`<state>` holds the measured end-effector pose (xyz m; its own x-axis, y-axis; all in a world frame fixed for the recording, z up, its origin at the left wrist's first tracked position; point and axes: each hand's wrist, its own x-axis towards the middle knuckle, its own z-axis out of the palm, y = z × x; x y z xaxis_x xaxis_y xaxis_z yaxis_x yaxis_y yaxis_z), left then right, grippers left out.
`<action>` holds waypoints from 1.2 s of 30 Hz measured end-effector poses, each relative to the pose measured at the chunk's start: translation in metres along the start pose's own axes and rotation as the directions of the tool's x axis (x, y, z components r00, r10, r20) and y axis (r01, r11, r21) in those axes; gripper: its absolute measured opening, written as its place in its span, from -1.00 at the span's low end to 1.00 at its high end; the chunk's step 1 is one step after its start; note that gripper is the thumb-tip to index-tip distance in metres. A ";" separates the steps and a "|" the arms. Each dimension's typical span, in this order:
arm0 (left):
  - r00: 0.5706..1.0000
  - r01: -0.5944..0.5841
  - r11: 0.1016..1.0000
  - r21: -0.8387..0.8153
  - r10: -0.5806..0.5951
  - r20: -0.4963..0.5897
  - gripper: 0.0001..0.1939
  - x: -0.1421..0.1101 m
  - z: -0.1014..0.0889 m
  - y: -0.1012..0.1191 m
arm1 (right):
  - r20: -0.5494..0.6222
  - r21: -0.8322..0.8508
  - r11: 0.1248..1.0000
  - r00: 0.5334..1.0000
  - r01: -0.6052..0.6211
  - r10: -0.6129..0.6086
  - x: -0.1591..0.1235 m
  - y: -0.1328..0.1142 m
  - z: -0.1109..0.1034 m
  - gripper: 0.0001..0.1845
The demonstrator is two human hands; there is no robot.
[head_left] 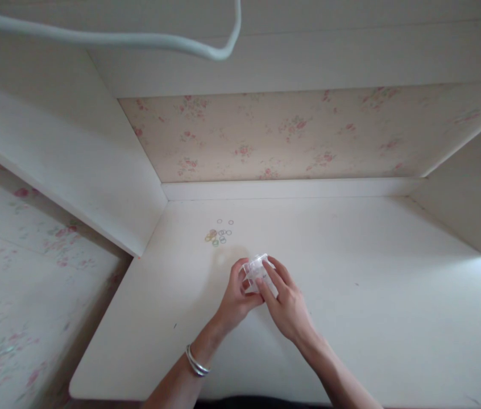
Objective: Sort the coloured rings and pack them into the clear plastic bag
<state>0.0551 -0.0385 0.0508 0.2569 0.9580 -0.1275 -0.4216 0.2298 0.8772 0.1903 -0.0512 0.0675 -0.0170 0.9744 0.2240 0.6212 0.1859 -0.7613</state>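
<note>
A small clear plastic box (256, 267) is held between both hands above the white desk. My left hand (237, 295) grips its left side, thumb below and fingers around the edge. On the right side of the box, my right hand (286, 301) presses its fingers over the top. Whether the lid is up or down I cannot make out, nor what is inside. Beyond my left hand, several thin rings (222, 233) in yellow, green, brown and grey lie loosely grouped on the desk.
The white desk (394, 329) is bounded by a left side panel (108, 170) and a right panel (475, 187). Flowered wallpaper (266, 139) covers the back. Overhead, a white cable or tube (129, 38) crosses the upper left. Small dark specks dot the desktop.
</note>
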 end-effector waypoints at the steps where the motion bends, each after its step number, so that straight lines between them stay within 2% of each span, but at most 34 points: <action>1: 1.000 0.011 1.000 -0.012 -0.012 -0.021 -0.31 0.000 -0.001 0.000 | -0.001 0.055 0.998 1.000 -0.026 0.026 -0.001 0.001 -0.001 -0.57; 4: 0.992 0.069 0.997 -0.021 -0.071 -0.101 -0.51 -0.001 -0.003 0.002 | -0.006 0.239 0.961 0.990 -0.137 0.143 -0.002 0.007 -0.003 -0.59; 7: 0.982 0.134 0.990 0.033 -0.128 -0.139 -0.54 -0.002 -0.002 0.005 | 0.015 0.378 0.893 0.966 -0.245 0.258 0.000 0.013 -0.004 -0.55; 14: 0.983 0.159 0.984 0.082 -0.150 -0.107 -0.58 -0.006 0.006 0.007 | 0.109 0.459 0.819 0.937 -0.344 0.332 0.004 0.018 -0.008 -0.49; 25: 0.988 0.128 0.979 0.159 -0.113 -0.102 -0.59 -0.007 0.008 0.004 | 0.026 0.357 0.904 0.970 -0.237 0.244 -0.001 0.014 -0.009 -0.57; 31: 0.983 0.160 0.975 0.153 -0.144 -0.111 -0.43 -0.008 0.009 0.005 | 0.014 0.433 0.846 0.940 -0.312 0.340 -0.001 0.018 -0.006 -0.56; 33: 0.987 0.158 0.969 0.189 -0.150 -0.057 -0.42 -0.009 0.007 0.003 | -0.014 0.469 0.813 0.917 -0.345 0.398 0.000 0.021 -0.006 -0.55; 36: 0.983 0.154 0.927 0.343 -0.178 0.038 -0.55 -0.010 0.003 -0.002 | -0.029 0.515 0.773 0.894 -0.371 0.448 0.002 0.024 -0.007 -0.53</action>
<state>0.0559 -0.0496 0.0513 0.3605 0.8946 -0.2639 -0.0530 0.3021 0.9518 0.2107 -0.0453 0.0540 0.2853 0.9505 -0.1232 0.0824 -0.1524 -0.9849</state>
